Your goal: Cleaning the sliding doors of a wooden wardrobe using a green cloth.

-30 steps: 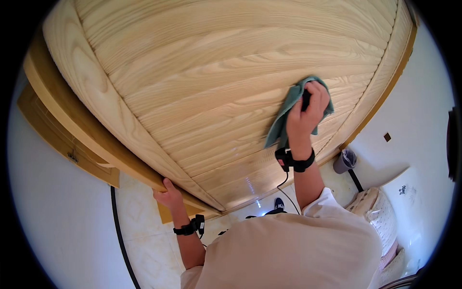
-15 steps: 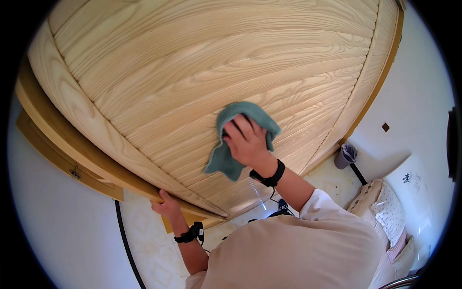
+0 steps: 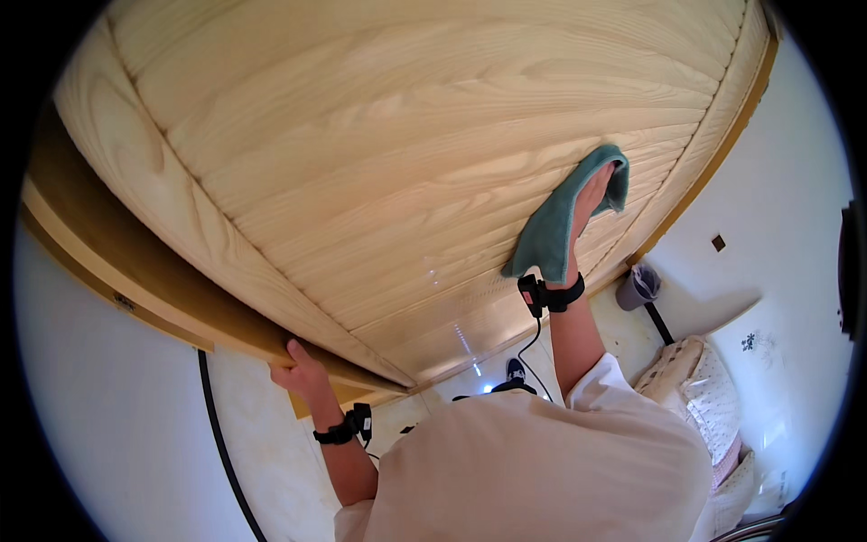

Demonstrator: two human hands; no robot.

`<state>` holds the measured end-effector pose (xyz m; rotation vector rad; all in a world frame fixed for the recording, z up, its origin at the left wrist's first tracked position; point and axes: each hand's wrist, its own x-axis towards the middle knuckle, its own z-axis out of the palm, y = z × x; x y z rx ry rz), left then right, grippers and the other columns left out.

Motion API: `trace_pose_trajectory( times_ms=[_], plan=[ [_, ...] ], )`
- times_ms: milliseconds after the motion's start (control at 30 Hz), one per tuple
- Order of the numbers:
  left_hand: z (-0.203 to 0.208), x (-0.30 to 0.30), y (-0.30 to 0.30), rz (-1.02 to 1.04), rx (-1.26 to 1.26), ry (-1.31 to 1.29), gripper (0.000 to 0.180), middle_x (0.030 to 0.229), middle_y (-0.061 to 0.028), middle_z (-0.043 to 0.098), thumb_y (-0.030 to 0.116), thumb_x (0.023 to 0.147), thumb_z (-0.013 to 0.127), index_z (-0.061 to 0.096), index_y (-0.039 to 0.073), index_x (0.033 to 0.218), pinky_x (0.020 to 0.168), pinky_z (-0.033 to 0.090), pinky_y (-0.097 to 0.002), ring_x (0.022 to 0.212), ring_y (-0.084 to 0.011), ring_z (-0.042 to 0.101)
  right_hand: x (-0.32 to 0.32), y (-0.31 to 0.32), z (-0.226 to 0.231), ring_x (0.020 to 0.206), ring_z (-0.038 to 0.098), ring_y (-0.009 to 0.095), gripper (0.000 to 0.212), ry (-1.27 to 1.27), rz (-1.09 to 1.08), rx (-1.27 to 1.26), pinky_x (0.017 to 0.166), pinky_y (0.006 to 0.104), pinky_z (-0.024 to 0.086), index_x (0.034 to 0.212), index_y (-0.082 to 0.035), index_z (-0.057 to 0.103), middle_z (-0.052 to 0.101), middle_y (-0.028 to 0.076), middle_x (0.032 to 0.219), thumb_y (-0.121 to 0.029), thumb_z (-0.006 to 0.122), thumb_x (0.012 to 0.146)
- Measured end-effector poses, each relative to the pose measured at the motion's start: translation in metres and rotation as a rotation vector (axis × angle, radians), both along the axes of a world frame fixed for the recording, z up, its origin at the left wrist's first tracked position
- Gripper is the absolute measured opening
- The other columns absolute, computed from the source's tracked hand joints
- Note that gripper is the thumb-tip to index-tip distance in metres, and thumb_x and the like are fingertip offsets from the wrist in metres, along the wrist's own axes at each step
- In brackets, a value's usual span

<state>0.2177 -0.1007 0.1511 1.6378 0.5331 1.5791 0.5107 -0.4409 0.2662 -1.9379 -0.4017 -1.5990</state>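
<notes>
A large pale wooden panel (image 3: 397, 172) with grooved slats fills the upper part of the view. Against its right side my right hand (image 3: 591, 199) presses a green cloth (image 3: 547, 237), which wraps over the fingertips and hangs down beside the wrist. The fingers are partly hidden by the fabric. At the panel's lower left, my left hand (image 3: 305, 374) grips the yellow-brown wooden edge (image 3: 226, 327), thumb on top and the other fingers mostly out of sight. Black bands with small boxes and cables sit on both wrists.
Beyond the panel's right edge, a grey bin (image 3: 638, 287) with a liner stands by the white wall. Pillows (image 3: 709, 402) lie on a bed with a white headboard (image 3: 768, 361) at lower right. A shoe (image 3: 515, 369) shows on the tiled floor (image 3: 271, 452).
My right hand has slid the cloth to the right and upward across the panel, and the wrist has turned. The left hand keeps its grip on the edge; the view has shifted slightly.
</notes>
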Motion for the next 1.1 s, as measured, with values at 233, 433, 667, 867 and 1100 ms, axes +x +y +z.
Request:
trace_pose_trajectory(
  times_ms=[233, 433, 667, 867, 1100],
  plan=[
    [0.008, 0.005, -0.004, 0.027, 0.05, -0.011, 0.051, 0.1, -0.0146, 0.068, 0.039, 0.097, 0.066, 0.061, -0.01, 0.112, 0.079, 0.05, -0.034, 0.086, -0.0208, 0.061, -0.036, 0.06, -0.01, 0.145, 0.023, 0.05, 0.062, -0.015, 0.045, 0.011, 0.114, 0.0584, 0.021, 0.154, 0.002, 0.027, 0.023, 0.026, 0.161, -0.032, 0.04, 0.103],
    [-0.005, -0.003, 0.003, 0.067, 0.1, 0.05, 0.065, 0.098, -0.0156, 0.069, 0.052, 0.097, 0.061, 0.061, -0.011, 0.111, 0.078, 0.05, -0.0335, 0.086, -0.0205, 0.062, -0.133, 0.113, -0.017, 0.131, 0.044, 0.05, 0.049, 0.158, 0.451, -0.285, 0.102, 0.0592, 0.039, 0.137, 0.004, 0.049, 0.046, 0.026, 0.143, -0.016, 0.057, 0.094],
    [0.005, 0.01, -0.004, 0.101, 0.164, 0.033, 0.066, 0.089, -0.014, 0.068, 0.056, 0.097, 0.06, 0.062, -0.01, 0.106, 0.073, 0.051, -0.0335, 0.079, -0.0207, 0.062, -0.116, 0.091, -0.015, 0.128, 0.052, 0.036, 0.049, 0.08, 0.792, -0.262, 0.101, 0.0436, 0.048, 0.133, -0.004, 0.057, 0.055, 0.02, 0.135, -0.015, 0.072, 0.088],
    [-0.005, 0.002, 0.005, 0.121, 0.151, 0.027, 0.062, 0.085, -0.0118, 0.068, 0.054, 0.096, 0.063, 0.063, -0.008, 0.097, 0.07, 0.049, -0.0329, 0.075, -0.0186, 0.06, -0.036, 0.011, -0.025, 0.146, 0.021, 0.05, 0.071, 0.139, 0.232, -0.08, 0.119, 0.0525, 0.023, 0.152, 0.004, 0.03, 0.022, 0.032, 0.158, -0.032, 0.055, 0.096],
    [-0.002, 0.005, 0.006, 0.071, 0.17, -0.008, 0.056, 0.087, -0.0106, 0.066, 0.049, 0.097, 0.064, 0.062, -0.008, 0.1, 0.071, 0.048, -0.0323, 0.077, -0.017, 0.057, 0.001, -0.03, 0.015, 0.15, 0.015, 0.045, 0.068, 0.037, 0.197, 0.122, 0.122, 0.0501, 0.012, 0.155, 0.007, 0.016, 0.016, 0.029, 0.162, -0.03, 0.041, 0.104]
  ],
)
